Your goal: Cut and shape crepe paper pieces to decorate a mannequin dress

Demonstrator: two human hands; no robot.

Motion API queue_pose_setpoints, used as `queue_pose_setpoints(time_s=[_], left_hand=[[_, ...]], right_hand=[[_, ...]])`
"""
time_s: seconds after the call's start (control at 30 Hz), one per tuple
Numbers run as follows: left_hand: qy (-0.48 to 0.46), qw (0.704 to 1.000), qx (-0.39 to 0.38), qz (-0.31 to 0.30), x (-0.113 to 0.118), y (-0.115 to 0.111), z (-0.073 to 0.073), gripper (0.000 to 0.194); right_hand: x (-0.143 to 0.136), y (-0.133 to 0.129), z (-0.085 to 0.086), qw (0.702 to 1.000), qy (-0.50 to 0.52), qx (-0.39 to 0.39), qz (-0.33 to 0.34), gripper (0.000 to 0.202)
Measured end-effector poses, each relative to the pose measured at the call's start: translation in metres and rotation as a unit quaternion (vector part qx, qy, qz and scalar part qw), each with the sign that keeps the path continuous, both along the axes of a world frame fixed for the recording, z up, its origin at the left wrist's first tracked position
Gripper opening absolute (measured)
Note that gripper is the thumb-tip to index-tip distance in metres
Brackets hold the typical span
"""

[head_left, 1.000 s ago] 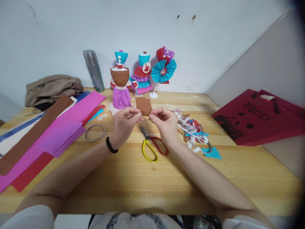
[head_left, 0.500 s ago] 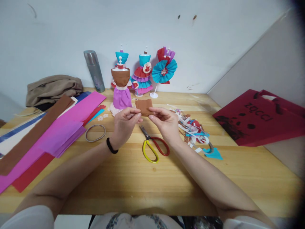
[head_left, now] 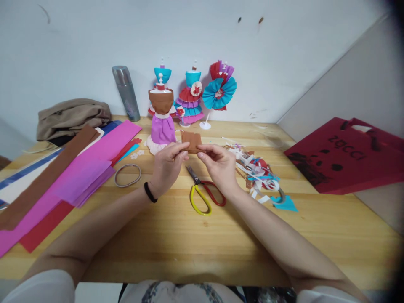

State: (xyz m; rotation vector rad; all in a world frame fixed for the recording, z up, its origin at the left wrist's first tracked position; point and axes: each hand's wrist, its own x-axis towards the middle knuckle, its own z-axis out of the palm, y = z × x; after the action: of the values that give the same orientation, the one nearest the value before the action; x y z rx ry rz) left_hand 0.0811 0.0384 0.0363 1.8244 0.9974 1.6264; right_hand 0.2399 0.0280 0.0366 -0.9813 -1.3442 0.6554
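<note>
A small folded piece of brown paper (head_left: 191,139) is held between my hands, above the wooden table. My left hand (head_left: 168,165) pinches its left lower edge between thumb and fingers. Its right lower edge is in the pinch of my right hand (head_left: 221,163). Below the hands lie scissors (head_left: 200,191) with one yellow and one red handle, blades slightly apart. Just behind my left hand stands a small dress form (head_left: 161,113) with a brown top and purple skirt.
Long coloured paper strips (head_left: 72,164) and a tape ring (head_left: 127,175) lie left. More decorated forms (head_left: 190,97) and a bottle (head_left: 126,94) stand by the wall. Paper scraps (head_left: 259,172) and a red bag (head_left: 344,155) are right; a brown cloth (head_left: 74,115) lies back left.
The brown paper's top edge has dipped slightly and its left side looks more bunched. My left fingertips reach a little further over it. The whole view has shifted slightly.
</note>
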Motion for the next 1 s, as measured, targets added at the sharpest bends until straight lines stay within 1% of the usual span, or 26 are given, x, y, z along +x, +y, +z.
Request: queue_pose_setpoints(time_s=[0.07, 0.3, 0.47, 0.57, 0.67, 0.8, 0.87, 1.0], left_hand=[[0.003, 1.000, 0.008, 0.005, 0.000, 0.000, 0.000, 0.020], [0.006, 1.000, -0.014, 0.025, 0.003, 0.000, -0.003, 0.016], [0.023, 0.999, 0.016, 0.045, 0.002, 0.000, -0.004, 0.014], [0.017, 0.999, 0.021, 0.043, 0.002, 0.000, -0.006, 0.014], [-0.020, 0.999, -0.013, 0.032, 0.003, 0.001, -0.007, 0.012], [-0.106, 0.991, -0.084, -0.005, 0.007, 0.000, -0.006, 0.012], [-0.134, 0.986, -0.100, -0.017, 0.007, 0.000, -0.004, 0.012], [-0.146, 0.983, -0.110, -0.021, 0.008, -0.002, 0.000, 0.011]], right_hand=[[-0.001, 0.000, -0.001, 1.000, 0.003, -0.006, -0.005, 0.012], [-0.002, -0.002, 0.000, 1.000, -0.017, -0.005, -0.023, 0.008], [-0.003, -0.005, 0.004, 0.999, -0.033, 0.006, -0.032, 0.007], [-0.004, -0.005, 0.005, 0.999, -0.016, -0.008, -0.027, 0.006], [-0.005, -0.004, 0.006, 0.999, 0.018, -0.031, -0.018, 0.006], [-0.007, -0.004, 0.008, 0.997, 0.058, -0.043, -0.012, 0.009], [-0.007, -0.005, 0.009, 0.997, 0.068, -0.040, -0.011, 0.010], [-0.006, -0.005, 0.009, 0.997, 0.067, -0.027, -0.009, 0.010]])
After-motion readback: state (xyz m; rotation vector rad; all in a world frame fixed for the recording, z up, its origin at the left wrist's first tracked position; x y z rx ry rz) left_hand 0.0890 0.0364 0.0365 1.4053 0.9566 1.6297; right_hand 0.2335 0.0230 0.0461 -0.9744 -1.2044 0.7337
